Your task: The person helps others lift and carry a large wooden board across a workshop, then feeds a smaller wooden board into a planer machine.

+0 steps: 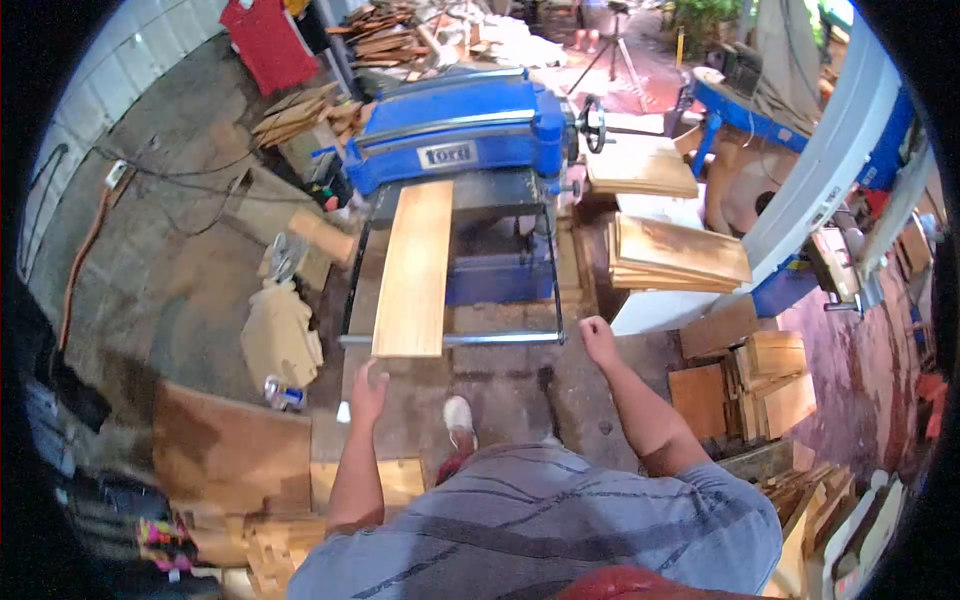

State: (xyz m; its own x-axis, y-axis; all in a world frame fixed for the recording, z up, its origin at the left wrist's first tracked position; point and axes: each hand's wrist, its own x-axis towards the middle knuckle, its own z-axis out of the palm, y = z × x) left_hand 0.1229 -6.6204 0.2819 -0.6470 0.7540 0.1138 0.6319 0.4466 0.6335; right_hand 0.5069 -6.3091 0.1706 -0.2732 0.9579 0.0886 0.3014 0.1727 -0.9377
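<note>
A long, pale wooden board (pixel 414 275) lies on the infeed side of a blue thickness planer (pixel 450 112). Its far end is at the machine's dark bed, and its near end rests over the front metal rail (pixel 500 339). Just below the board's near left corner is my left hand (pixel 369 393), fingers curved and apart, holding nothing. Any contact with the board is not clear. My right hand (pixel 597 340) is curled closed beyond the rail's right end, with nothing visible in it. It is near a stack of wooden boards (pixel 675 255).
More boards (pixel 640 168) are piled right of the planer, by its handwheel (pixel 592 124). A grey post (pixel 815 190) rises at right. Wood offcuts (pixel 765 385) stand at lower right. On the left floor are a can (pixel 284 393), cables and a plywood sheet (pixel 230 445).
</note>
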